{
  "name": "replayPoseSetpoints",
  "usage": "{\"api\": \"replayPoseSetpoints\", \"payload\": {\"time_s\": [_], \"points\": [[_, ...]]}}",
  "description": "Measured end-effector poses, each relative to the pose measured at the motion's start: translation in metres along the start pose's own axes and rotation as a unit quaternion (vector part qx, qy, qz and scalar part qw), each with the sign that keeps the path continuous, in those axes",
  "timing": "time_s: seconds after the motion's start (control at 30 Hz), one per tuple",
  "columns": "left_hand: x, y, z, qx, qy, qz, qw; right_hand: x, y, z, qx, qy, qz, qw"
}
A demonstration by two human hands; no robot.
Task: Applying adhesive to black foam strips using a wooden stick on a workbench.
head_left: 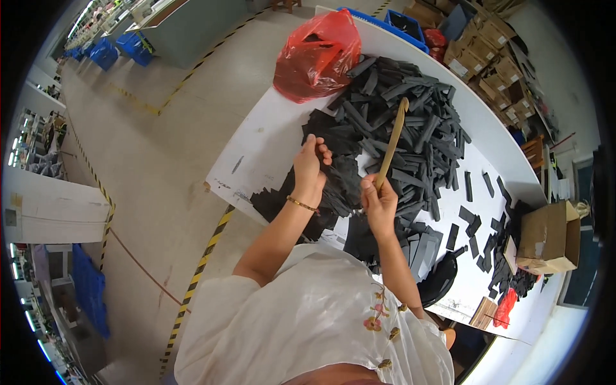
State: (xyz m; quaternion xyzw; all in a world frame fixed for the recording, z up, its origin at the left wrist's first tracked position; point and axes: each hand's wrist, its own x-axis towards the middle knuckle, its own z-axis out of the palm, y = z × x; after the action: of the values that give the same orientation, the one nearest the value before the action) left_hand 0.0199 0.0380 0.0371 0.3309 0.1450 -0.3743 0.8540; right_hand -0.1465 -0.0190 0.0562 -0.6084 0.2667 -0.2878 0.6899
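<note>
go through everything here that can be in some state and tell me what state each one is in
left hand: raised over the table, gripping black foam pieces
right hand: closed on a wooden stick, stick pointing up and away
black strips: heaped loosely on the white table
red plastic bag: bulging, open at top
cardboard box: open, at table edge

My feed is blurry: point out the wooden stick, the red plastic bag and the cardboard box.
wooden stick (393, 142): head view, middle of its shaft.
red plastic bag (316, 56): head view, centre of its bulging side.
cardboard box (544, 234): head view, its near side panel.
</note>
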Motion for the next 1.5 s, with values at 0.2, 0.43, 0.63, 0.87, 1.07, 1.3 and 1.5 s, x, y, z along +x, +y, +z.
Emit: {"api": "replayPoseSetpoints", "payload": {"time_s": [0.2, 0.43, 0.63, 0.87, 1.07, 1.3, 1.5], "points": [[-0.005, -0.003, 0.000, 0.011, 0.045, 0.095, 0.994, 0.002, 0.008, 0.030, -0.149, 0.002, -0.076, 0.986], [-0.010, 0.022, 0.001, 0.431, -0.331, 0.087, 0.835, 0.022, -0.009, -0.006, -0.079, -0.061, 0.025, 0.995], [-0.027, -0.005, -0.018, 0.498, -0.412, -0.115, 0.754, 0.051, -0.035, -0.012, -0.199, 0.071, -0.071, 0.975], [-0.064, -0.007, -0.032, 0.353, -0.322, -0.088, 0.874, 0.091, -0.028, -0.004, -0.126, 0.101, -0.067, 0.985], [-0.065, 0.009, -0.054, 0.330, -0.271, -0.110, 0.898, 0.108, -0.015, 0.008, -0.146, 0.142, -0.043, 0.978], [-0.060, 0.009, -0.081, 0.350, -0.188, -0.131, 0.908, 0.279, -0.051, -0.082, -0.063, 0.214, -0.077, 0.972], [-0.017, 0.013, -0.064, 0.506, -0.231, 0.136, 0.820, 0.254, -0.021, -0.089, -0.172, 0.130, 0.002, 0.976]]}}
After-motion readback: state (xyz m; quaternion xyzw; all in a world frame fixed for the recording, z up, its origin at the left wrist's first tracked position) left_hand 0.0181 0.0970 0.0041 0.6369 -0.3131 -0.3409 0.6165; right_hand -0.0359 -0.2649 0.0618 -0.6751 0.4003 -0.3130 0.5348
